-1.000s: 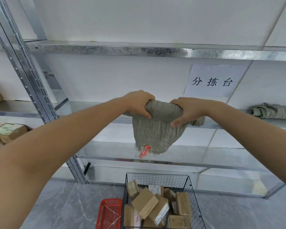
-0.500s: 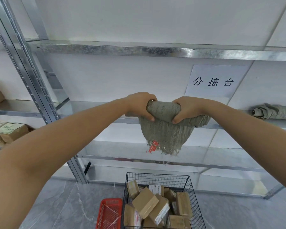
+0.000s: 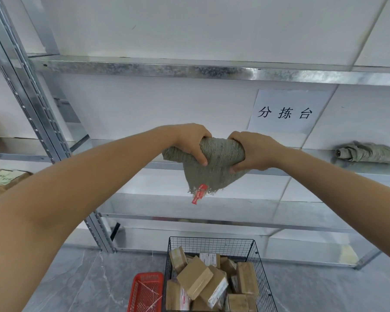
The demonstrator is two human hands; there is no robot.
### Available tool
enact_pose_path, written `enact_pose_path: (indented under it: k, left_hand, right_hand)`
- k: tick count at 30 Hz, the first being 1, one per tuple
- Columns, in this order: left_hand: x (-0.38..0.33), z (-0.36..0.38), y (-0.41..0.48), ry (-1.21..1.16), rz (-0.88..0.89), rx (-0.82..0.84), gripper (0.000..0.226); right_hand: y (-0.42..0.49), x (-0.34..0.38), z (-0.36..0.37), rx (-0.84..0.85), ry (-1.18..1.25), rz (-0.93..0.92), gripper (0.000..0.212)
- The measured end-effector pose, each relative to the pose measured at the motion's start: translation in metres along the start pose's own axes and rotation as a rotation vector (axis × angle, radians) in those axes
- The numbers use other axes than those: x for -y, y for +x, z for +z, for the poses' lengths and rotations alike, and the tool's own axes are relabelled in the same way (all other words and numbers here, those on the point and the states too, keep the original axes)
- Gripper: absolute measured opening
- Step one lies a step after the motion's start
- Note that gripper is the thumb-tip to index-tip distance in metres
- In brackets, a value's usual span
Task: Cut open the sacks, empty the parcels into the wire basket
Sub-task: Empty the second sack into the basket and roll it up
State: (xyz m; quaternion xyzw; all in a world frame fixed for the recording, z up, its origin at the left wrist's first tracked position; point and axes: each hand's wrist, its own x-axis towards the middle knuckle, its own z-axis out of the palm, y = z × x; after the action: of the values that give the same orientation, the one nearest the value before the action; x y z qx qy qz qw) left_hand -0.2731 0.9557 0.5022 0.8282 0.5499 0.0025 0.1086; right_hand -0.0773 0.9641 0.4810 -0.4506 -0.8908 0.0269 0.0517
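**Head view**

1. Sack (image 3: 214, 172): grey-green woven cloth, bunched. It is held in the air in front of the shelving (image 3: 144, 67), higher than the basket (image 3: 212, 239). The frayed lower edge hangs free, with a red tag (image 3: 198, 193) dangling from it.
2. Left grip (image 3: 189, 140): fingers curled round the sack's upper left part, clamped on the cloth. Forearm bare.
3. Right grip (image 3: 254, 152): clamped on the sack's upper right part, near the left grip. A roll of cloth arches between the two.
4. Basket: black wire, on the floor (image 3: 88, 284) at bottom centre, below the sack.
5. Parcels (image 3: 195, 276): brown cardboard boxes, heaped at angles inside the basket. Some carry white labels.
6. Crate (image 3: 145, 291): red plastic mesh, on the floor just beside the basket's left side.
7. Shelving: galvanised steel, several tiers, set against a white wall.
8. Sign (image 3: 286, 111): white sheet with three black characters, on the wall above and right of the grips.
9. Second sack (image 3: 367, 153): folded, lying on the middle shelf at right, well apart from the held one.
10. Boxes (image 3: 2, 180): on a shelf at the left edge, partly cut off.
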Motion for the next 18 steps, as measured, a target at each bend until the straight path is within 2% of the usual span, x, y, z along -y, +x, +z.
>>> enact_pose_path:
  k: [1,3,7,11,15,18]
  left_hand:
    - [0.000,0.002,-0.002,0.020,0.012,-0.053,0.046]
    - [-0.002,0.006,-0.006,0.052,0.026,-0.165,0.042]
    - [-0.002,0.014,-0.010,0.174,0.070,-0.368,0.043]
    - [0.001,0.019,-0.015,0.251,0.135,-0.502,0.040]
    - [0.005,0.026,-0.019,0.283,0.218,-0.564,0.040]
    - [0.006,0.026,-0.018,0.287,0.223,-0.480,0.057]
  right_hand:
    - [0.000,0.000,-0.004,0.077,0.082,0.023,0.069]
    - [0.001,0.000,-0.013,0.195,0.162,0.064,0.067]
    - [0.004,-0.002,-0.026,0.317,0.209,0.082,0.043]
    - [0.004,-0.004,-0.028,0.611,0.512,0.146,0.029]
    - [0.003,-0.007,-0.024,0.568,0.603,0.176,0.022]
    - [0.003,-0.008,-0.022,0.481,0.545,0.197,0.023]
